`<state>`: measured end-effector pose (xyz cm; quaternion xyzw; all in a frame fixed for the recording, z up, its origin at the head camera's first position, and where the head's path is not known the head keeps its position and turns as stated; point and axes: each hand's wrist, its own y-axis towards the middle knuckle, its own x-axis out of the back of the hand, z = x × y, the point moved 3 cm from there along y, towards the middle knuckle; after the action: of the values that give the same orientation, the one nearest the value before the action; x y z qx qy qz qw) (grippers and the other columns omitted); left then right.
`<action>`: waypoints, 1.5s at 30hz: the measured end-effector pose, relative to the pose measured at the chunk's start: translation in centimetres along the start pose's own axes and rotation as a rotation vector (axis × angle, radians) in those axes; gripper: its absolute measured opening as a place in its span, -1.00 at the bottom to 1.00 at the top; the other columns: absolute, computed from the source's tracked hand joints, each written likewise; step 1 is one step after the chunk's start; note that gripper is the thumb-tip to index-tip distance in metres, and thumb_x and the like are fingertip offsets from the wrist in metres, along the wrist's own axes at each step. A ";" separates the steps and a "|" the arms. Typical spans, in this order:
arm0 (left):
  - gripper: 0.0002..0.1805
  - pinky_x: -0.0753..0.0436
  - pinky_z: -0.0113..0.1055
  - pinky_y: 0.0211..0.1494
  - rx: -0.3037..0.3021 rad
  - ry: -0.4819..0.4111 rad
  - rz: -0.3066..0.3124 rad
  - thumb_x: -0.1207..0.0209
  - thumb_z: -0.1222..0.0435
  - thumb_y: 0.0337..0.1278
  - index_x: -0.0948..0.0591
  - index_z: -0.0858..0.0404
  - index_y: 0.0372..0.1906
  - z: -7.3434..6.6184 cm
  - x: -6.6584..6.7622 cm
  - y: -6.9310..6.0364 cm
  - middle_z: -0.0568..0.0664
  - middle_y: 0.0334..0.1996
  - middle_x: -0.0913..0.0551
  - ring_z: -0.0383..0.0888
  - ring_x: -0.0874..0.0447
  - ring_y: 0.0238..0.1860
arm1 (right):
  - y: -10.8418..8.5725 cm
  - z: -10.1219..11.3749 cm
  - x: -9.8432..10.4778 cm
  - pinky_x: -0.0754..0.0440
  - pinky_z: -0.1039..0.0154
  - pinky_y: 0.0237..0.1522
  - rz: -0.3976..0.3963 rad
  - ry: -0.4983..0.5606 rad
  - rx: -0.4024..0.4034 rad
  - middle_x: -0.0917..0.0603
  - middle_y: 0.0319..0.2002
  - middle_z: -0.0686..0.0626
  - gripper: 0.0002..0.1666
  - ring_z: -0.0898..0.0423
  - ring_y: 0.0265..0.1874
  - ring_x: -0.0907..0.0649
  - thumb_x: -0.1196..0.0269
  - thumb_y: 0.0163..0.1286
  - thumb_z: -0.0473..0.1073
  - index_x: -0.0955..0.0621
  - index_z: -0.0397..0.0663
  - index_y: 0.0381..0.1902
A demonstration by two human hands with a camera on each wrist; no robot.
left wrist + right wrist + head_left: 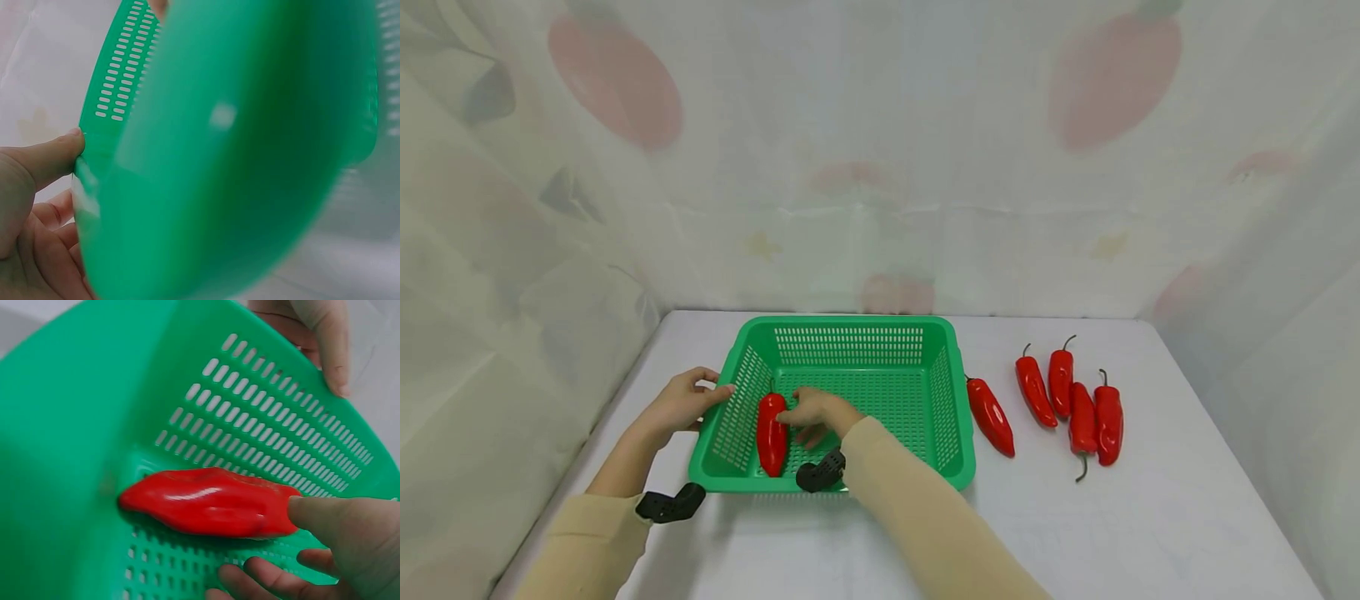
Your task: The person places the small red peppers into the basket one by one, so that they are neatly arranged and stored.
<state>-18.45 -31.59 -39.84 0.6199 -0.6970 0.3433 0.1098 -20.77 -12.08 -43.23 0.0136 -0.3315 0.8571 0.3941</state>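
A green plastic basket (865, 483) with slotted walls sits on the table. At its left rim is my left hand (688, 400), thumb on top and fingers beneath, pinching the edge; the left wrist view shows this hand (44, 219) close up. Inside, along the left wall, lies one red chili pepper (771, 437), stem away from me. My right hand (820, 412) is in the basket beside this pepper. In the right wrist view, its thumb touches the stem end of the pepper (212, 503), while the other fingers spread loosely over the basket floor.
One red pepper (991, 417) lies right beside the basket's right wall. Several more, including a pepper (1036, 390) and another pepper (1108, 423), lie grouped further right on the white table (1180, 517). A patterned curtain (865, 250) hangs behind and at the sides.
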 end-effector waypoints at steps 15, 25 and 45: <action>-0.49 -0.66 -0.16 -0.28 0.002 -0.005 0.003 -0.07 0.10 0.25 -0.26 0.42 0.06 -0.3 0.1 0.1 0.22 -0.22 -0.59 -0.13 -0.62 -0.41 | -1.2 1.5 4.1 -0.67 0.13 -0.31 -0.066 -0.305 0.212 -0.60 -0.19 -0.14 -0.44 -0.06 -0.22 -0.65 -0.11 0.36 -0.05 -0.34 -0.12 0.27; -0.48 -0.65 -0.17 -0.30 0.006 -0.005 -0.004 -0.07 0.09 0.24 -0.27 0.41 0.06 0.0 0.0 0.1 0.19 -0.24 -0.61 -0.14 -0.62 -0.41 | -2.1 2.2 5.7 -0.56 0.39 -0.43 -0.174 -0.539 0.372 -0.66 -0.13 -0.02 -0.54 0.14 -0.47 -0.67 -0.12 0.35 -0.01 -0.47 -0.05 0.15; -0.46 -0.65 -0.19 -0.32 0.005 -0.018 -0.009 -0.09 0.06 0.23 -0.27 0.41 0.06 0.2 0.0 0.1 0.17 -0.26 -0.60 -0.14 -0.61 -0.42 | -6.3 2.7 9.3 -0.54 0.33 -0.26 -0.320 -0.677 0.567 -0.66 -0.21 0.04 -0.63 0.20 -0.29 -0.62 -0.14 0.33 -0.02 -0.54 0.01 0.06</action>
<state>-18.49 -31.70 -39.99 0.6264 -0.6943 0.3390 0.1037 -23.55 -4.46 -34.98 0.4506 -0.1880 0.7895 0.3719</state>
